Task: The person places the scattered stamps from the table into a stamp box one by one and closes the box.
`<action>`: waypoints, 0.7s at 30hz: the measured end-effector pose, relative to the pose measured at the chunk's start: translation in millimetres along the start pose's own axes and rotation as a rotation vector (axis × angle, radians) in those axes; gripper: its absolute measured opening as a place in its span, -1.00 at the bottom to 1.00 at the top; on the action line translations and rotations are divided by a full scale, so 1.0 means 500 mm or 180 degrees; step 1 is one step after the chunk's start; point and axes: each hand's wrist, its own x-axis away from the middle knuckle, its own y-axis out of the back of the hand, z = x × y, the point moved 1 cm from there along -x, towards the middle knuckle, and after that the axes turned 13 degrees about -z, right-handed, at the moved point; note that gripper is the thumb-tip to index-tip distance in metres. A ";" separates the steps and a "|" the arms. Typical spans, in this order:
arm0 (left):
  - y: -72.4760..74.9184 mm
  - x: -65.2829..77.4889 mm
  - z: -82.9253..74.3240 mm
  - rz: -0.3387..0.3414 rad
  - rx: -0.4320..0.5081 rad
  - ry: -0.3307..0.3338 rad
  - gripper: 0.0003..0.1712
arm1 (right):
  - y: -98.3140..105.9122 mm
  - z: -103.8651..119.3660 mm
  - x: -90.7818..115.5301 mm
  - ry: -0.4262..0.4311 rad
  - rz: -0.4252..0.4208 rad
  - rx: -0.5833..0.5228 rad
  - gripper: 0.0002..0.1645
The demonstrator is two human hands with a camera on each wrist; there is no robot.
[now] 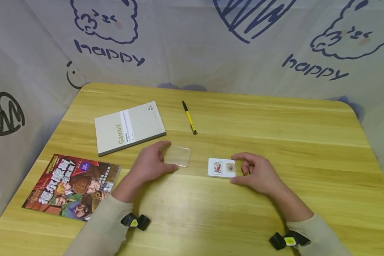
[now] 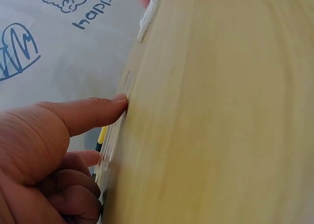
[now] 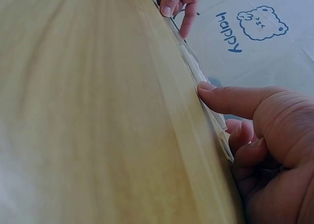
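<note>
In the head view, my left hand [image 1: 150,159] holds a clear plastic lid [image 1: 180,156] by its edges, thumb at the near side and index finger at the far side. The lid is flat, rounded at the corners and low at the tabletop. To its right lies a small white card box [image 1: 223,174] with a colourful figure and a tan square on top. My right hand [image 1: 259,172] grips the right end of this box between thumb and index finger, the other fingers curled in. A gap separates lid and box. Both wrist views show them nearly edge-on.
A Gambit notebook [image 1: 110,128] lies behind my left hand, with a yellow and black pen [image 1: 189,119] to its right. Left of my forearm lies a colourful comic-style book [image 1: 80,190]. The wooden table [image 1: 291,128] ends at a cloth backdrop [image 1: 185,46].
</note>
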 end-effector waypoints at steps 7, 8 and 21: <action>0.001 0.002 -0.002 0.0053 0.0024 -0.0105 -0.10 | 0.001 0.000 0.000 0.0017 0.0008 -0.0003 -0.28; 0.002 0.002 -0.001 0.0071 0.0041 -0.0118 -0.11 | 0.001 0.000 0.000 0.0019 0.0010 0.0000 -0.28; -0.006 0.006 0.006 0.0057 0.0158 -0.0195 -0.15 | 0.001 0.002 0.002 0.0013 0.0006 -0.0011 -0.28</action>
